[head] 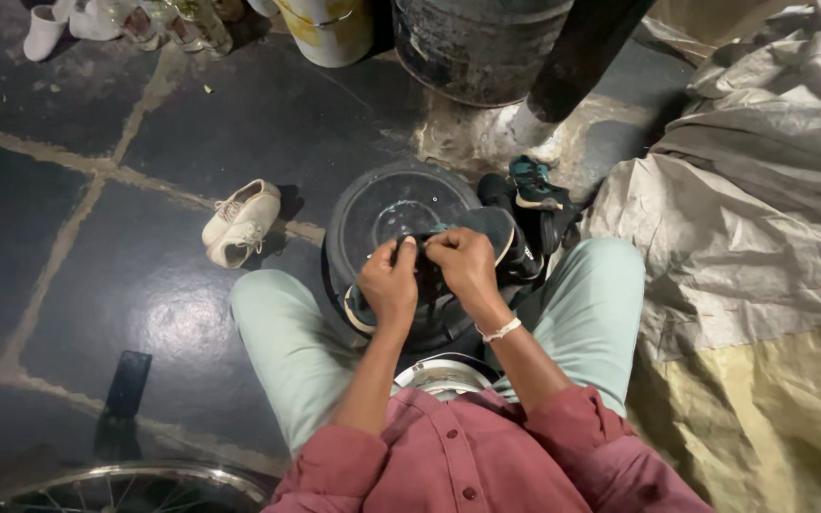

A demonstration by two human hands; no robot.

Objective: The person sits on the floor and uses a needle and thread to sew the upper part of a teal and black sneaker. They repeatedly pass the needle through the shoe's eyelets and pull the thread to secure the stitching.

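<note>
Grey tarp right, dark stone floor, black round basin between the knees. Dark shoe held over the basin's near rim; a second dark shoe behind, white sneaker well apart on the left. Left hand and right hand close together, fingers pinching the shoe's upper, likely laces. Risk: grip slips, shoe drops into basin.

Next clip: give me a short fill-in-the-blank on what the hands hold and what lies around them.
1. The left hand and right hand together grip a dark ____ over the round black basin.
2. On the stone floor, to the person's left, a ____ sneaker lies alone.
3. The person's shirt is ____.
4. A white ____ circles the right wrist.

Missing words: shoe; white; red; band
</note>
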